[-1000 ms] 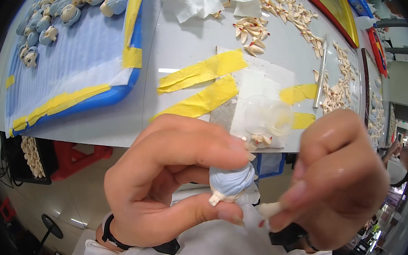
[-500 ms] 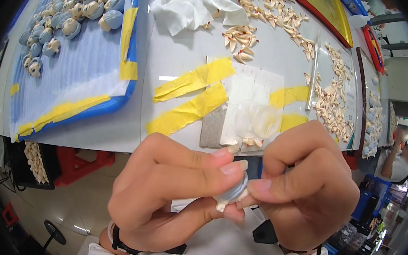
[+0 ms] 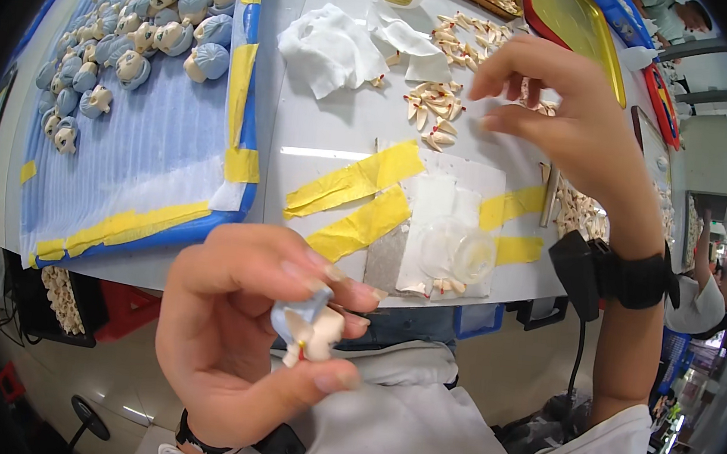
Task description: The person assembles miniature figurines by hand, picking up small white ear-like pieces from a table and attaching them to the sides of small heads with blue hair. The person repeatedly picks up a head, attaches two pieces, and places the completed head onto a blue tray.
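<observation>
Pinched between the thumb and fingers of my left hand (image 3: 221, 323) is a small doll head (image 3: 324, 334) with blue hair, a pale face and a pointed ear with a bit of red at its lower end. It is held in front of my body, off the table's near edge. My right hand (image 3: 565, 102) is stretched out over the table, thumb and fingers apart and nothing visible between them. Beside its fingertips lies a small pile of cream pointed ear-like pieces (image 3: 433, 103) with red ends. More such pieces are partly hidden behind that hand.
Many blue-haired heads (image 3: 173, 36) sit on a lined blue tray (image 3: 156, 122) at left. White cloths (image 3: 331, 51) lie mid-table. Yellow tape (image 3: 355, 179) holds down a pad with clear round lids (image 3: 457, 248). A yellow-and-red tray (image 3: 579, 34) stands far right; other people are beyond.
My right hand has left the doll head and moved forward to the loose pieces. My left hand has shifted left and lower with the head, turning it so the ear shows.
</observation>
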Available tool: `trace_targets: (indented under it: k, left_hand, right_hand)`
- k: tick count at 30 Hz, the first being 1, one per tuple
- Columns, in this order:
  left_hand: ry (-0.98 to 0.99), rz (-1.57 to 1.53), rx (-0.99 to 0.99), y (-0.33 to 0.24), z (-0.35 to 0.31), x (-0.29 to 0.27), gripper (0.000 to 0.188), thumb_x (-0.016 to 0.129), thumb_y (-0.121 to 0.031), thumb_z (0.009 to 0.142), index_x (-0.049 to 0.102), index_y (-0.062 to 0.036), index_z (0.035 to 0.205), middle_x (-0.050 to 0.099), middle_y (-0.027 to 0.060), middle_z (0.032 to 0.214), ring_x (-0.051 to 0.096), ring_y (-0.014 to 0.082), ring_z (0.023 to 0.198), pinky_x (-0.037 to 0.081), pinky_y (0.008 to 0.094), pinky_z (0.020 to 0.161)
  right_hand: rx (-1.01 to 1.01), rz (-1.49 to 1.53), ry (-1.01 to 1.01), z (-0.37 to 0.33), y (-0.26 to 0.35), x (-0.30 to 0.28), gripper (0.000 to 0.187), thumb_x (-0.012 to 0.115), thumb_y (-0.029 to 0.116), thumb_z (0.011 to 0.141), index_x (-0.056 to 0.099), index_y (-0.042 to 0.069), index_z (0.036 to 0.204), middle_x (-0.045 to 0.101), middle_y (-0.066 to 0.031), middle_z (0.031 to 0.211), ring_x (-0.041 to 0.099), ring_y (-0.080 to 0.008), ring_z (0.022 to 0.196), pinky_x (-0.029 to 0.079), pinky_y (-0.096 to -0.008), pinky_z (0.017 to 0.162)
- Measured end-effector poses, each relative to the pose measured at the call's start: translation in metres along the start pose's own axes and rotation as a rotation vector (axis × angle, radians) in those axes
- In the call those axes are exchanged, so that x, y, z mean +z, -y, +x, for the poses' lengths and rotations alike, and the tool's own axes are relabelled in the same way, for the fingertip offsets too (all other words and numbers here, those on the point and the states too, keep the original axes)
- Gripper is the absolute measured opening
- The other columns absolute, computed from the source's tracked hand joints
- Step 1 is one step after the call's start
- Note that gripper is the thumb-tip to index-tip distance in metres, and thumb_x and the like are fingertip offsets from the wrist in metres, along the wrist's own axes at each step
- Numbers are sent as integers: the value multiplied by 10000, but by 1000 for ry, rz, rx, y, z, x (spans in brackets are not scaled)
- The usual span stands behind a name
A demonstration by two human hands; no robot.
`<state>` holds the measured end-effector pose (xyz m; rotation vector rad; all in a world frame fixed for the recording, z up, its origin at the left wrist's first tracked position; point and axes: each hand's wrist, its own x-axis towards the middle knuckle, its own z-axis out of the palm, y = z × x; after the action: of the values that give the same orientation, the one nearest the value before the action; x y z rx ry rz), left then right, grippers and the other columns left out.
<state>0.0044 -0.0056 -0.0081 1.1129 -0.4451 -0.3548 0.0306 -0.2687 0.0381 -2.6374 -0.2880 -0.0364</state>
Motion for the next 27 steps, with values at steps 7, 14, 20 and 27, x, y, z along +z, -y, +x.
trace_targets:
  k: [7, 14, 20, 27]
  left_hand:
    - [27, 40, -17, -5, 2, -3, 492, 755, -163, 652, 418, -25, 983, 454, 107, 960, 571, 210, 788, 502, 253, 627]
    - [-33, -44, -59, -5, 1, 3, 477, 717, -104, 664, 399, -21, 1009, 452, 111, 955, 567, 205, 813, 488, 251, 669]
    - [106, 41, 25, -2, 0, 2, 520, 713, -74, 659, 405, 1, 1071, 470, 139, 990, 559, 226, 879, 479, 275, 720]
    - [136, 49, 18, 1, -8, 7, 475, 724, -74, 655, 433, -13, 1026, 480, 137, 997, 556, 236, 908, 478, 277, 739]
  right_hand:
    - [-20, -172, 66, 14, 8, 7, 109, 612, -29, 662, 545, 4, 743, 536, -30, 668, 494, -116, 634, 400, -248, 594]
    - [220, 200, -231, -36, 41, -14, 123, 558, -46, 735, 554, -24, 856, 555, -56, 789, 522, -109, 747, 407, -220, 707]
    - [400, 440, -474, -91, 55, -12, 190, 536, -24, 777, 541, -31, 968, 568, -86, 835, 533, -131, 775, 412, -231, 727]
    - [457, 568, -566, -117, 56, 1, 236, 574, -21, 760, 545, -54, 992, 617, -112, 860, 571, -126, 788, 433, -219, 730]
